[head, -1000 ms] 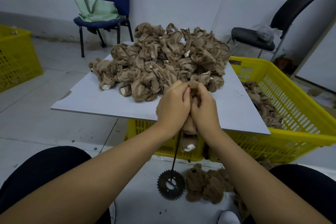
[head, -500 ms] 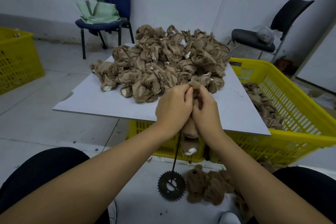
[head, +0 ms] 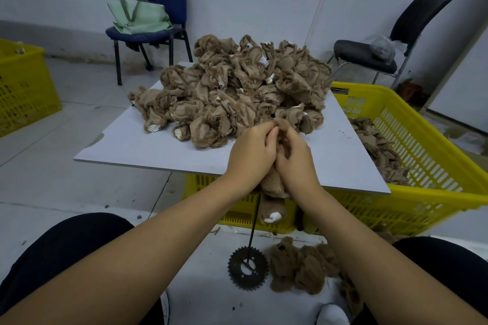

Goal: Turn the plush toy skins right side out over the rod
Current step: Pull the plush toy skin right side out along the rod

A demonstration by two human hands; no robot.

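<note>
Pile [head: 237, 92]: brown crumpled skins heaped on the far half of the tabletop [head: 148, 148].
Skin [head: 273, 185]: brown plush, white patch at its lower end, hanging over the rod [head: 254, 229] at the tabletop's near edge.
Left hand [head: 252, 155]: fingers curled, pinching the skin's top.
Right hand [head: 294, 159]: fingers curled round the skin, touching the left hand.
Room: bare tabletop left of the hands.

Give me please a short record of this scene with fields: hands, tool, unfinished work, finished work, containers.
hands: left hand and right hand both grip one brown toy skin on the rod
tool: thin black rod, standing on a toothed wheel on the floor
unfinished work: pile of skins on the white board
finished work: fuzzy skins on the floor beside the wheel
containers: yellow crate under the board, holding more skins
</note>
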